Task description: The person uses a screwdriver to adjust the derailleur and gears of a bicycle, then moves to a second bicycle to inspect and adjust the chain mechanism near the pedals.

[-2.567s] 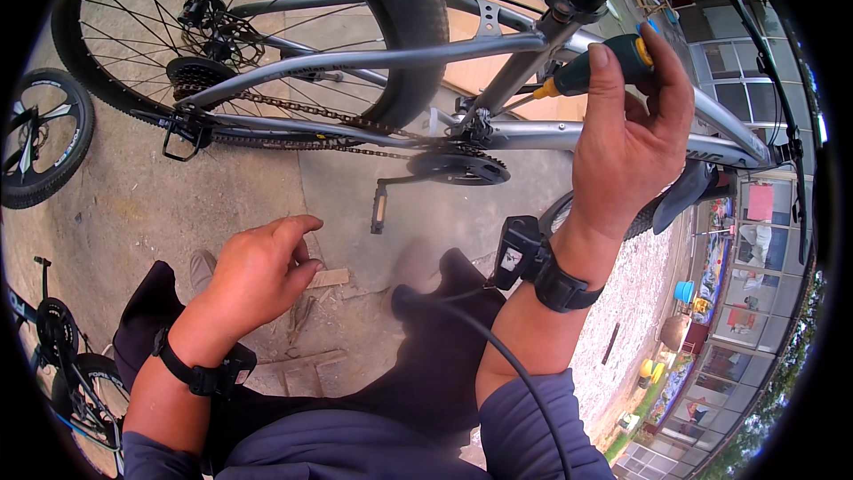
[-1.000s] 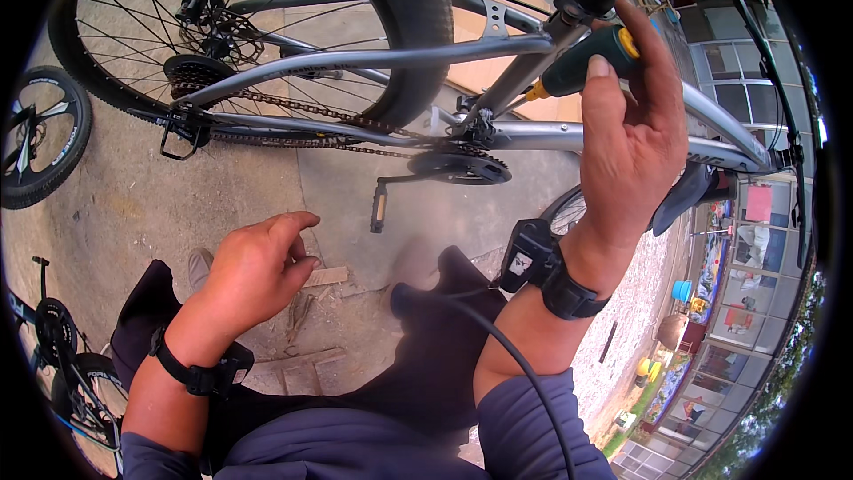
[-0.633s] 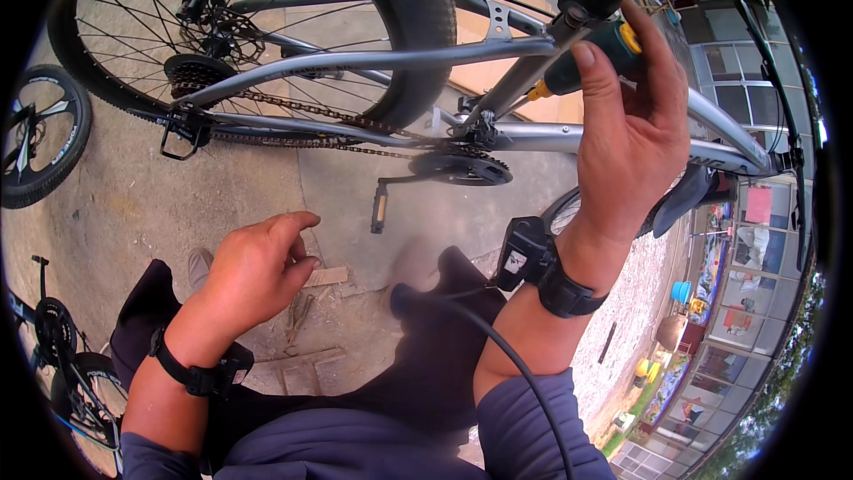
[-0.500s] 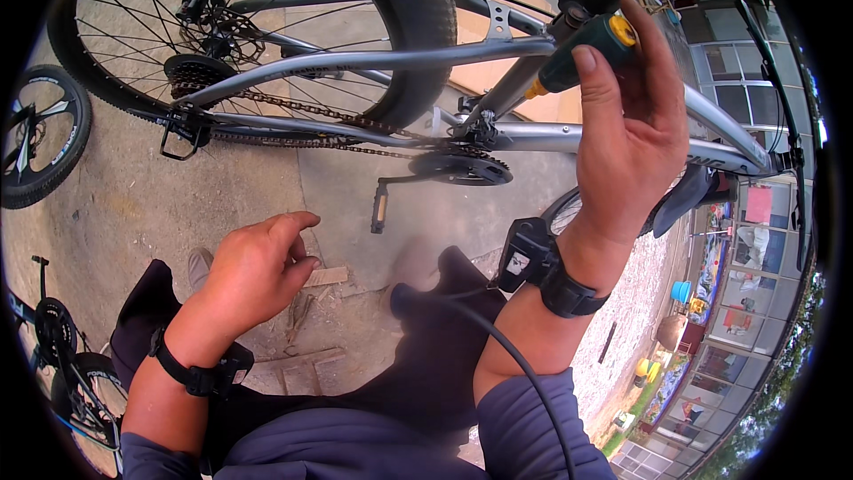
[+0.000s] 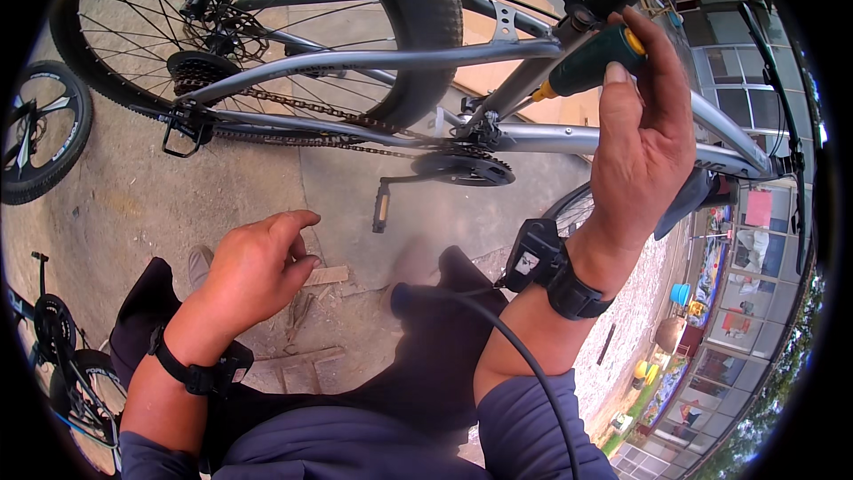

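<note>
A grey bicycle frame point(image 5: 400, 57) spans the upper part of the view, its rear wheel point(image 5: 433, 36) at the upper left. My right hand point(image 5: 641, 138) holds a screwdriver point(image 5: 586, 64) by its dark green and yellow handle, thumb and fingers on its butt end. The shaft slants down to the left, toward the front derailleur point(image 5: 484, 129) above the chainring point(image 5: 471, 169); where exactly its tip sits is hard to make out. Low at the left, my left hand point(image 5: 253, 271) hangs in the air, holding nothing, index finger stretched out and thumb apart.
The crank's pedal point(image 5: 380, 206) sticks out toward me. A loose wheel point(image 5: 44, 133) lies at the far left, with another bicycle point(image 5: 67, 347) below it. A black cable point(image 5: 524, 360) crosses my right arm. Wood scraps point(image 5: 324, 276) lie on the ground; a building point(image 5: 746, 302) stands at right.
My right hand and the screwdriver handle have shifted slightly right and downward, and the thumb has moved along the handle. My left hand has stayed in place.
</note>
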Available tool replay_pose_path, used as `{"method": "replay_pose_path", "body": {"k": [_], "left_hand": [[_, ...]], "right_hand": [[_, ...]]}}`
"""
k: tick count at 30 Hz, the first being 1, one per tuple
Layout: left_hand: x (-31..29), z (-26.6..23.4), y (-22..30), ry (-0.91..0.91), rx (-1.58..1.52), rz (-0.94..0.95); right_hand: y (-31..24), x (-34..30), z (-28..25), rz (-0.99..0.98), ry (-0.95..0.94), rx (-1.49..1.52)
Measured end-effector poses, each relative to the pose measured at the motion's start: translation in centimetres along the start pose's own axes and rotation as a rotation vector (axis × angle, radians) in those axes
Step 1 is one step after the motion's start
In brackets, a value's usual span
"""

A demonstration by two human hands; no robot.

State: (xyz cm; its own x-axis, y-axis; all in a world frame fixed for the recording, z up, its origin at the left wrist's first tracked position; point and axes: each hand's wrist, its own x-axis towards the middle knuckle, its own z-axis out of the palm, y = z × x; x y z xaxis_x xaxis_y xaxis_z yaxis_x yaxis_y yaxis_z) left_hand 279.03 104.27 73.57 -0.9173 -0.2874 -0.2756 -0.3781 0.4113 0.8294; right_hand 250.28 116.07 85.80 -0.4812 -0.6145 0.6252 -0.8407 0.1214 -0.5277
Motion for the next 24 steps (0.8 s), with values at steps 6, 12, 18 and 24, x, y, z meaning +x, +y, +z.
{"method": "replay_pose_path", "body": {"k": [6,12,18,24], "left_hand": [[-0.1,0.1,-0.2,0.007,-0.002,0.006],[-0.1,0.2,-0.4,0.034,0.007,0.042],[0.0,0.0,-0.1,0.001,-0.003,0.006],[0.0,0.1,-0.2,0.013,0.001,0.021]], "right_hand": [[-0.1,0.0,0.2,-0.003,0.014,-0.033],[-0.2,0.0,0.3,0.011,0.068,-0.069],[-0.4,0.0,0.0,0.039,0.015,0.004],[-0.9,0.0,-0.6,0.084,-0.091,0.068]]}}
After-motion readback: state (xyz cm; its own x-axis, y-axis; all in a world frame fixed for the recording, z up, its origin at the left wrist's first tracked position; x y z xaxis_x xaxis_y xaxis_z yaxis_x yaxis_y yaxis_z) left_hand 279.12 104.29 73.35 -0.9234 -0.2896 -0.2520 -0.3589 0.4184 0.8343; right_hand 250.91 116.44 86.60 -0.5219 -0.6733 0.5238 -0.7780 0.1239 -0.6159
